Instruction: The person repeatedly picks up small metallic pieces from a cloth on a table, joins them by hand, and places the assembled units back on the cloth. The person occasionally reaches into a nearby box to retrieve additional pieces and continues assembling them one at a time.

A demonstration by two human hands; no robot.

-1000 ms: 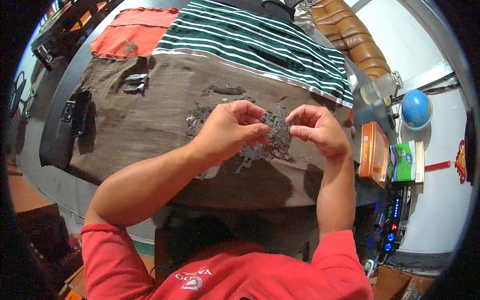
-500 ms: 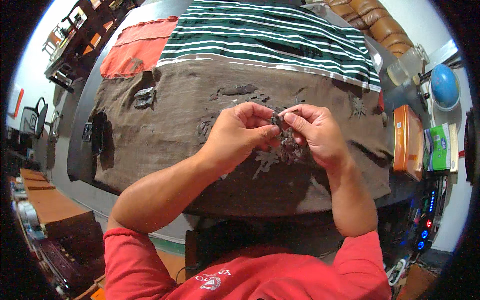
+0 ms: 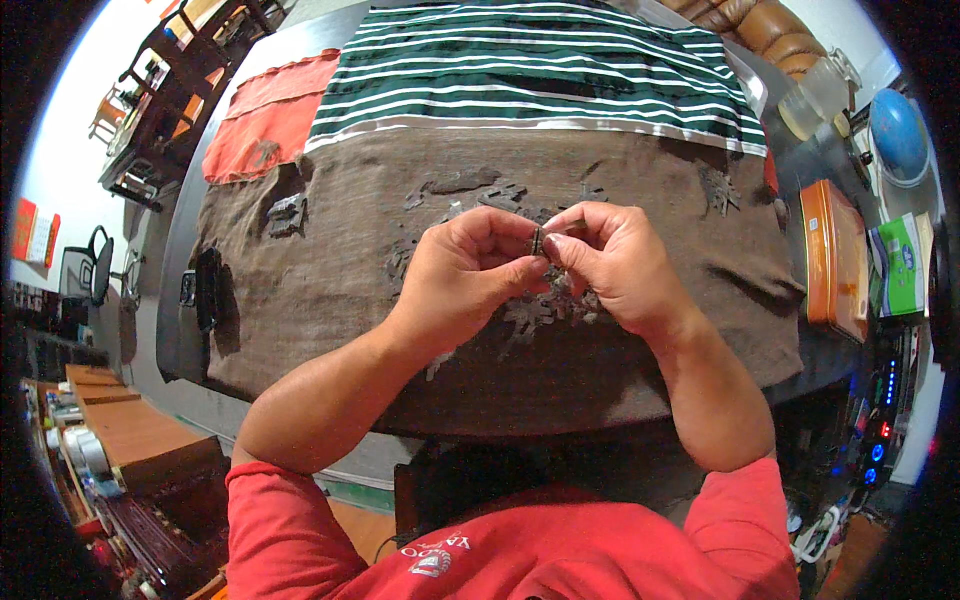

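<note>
Both forearms come in from the lower edge, bare below red sleeves, converging at centre. Left hand [image 3: 465,275] knuckles up, fingers [image 3: 515,240] curled, thumb and forefinger tips pinched. Right hand [image 3: 610,265] mirrors it, fingertips pinched, touching the left's. Wrists slightly bent inward, elbows wide.

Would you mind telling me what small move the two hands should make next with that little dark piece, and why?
Probably pull the fingertips gently apart. Both the left hand and right hand pinch one small dark piece between them, raised above the brown cloth, where similar dark scraps already lie loose. What the piece is cannot be made out.
</note>
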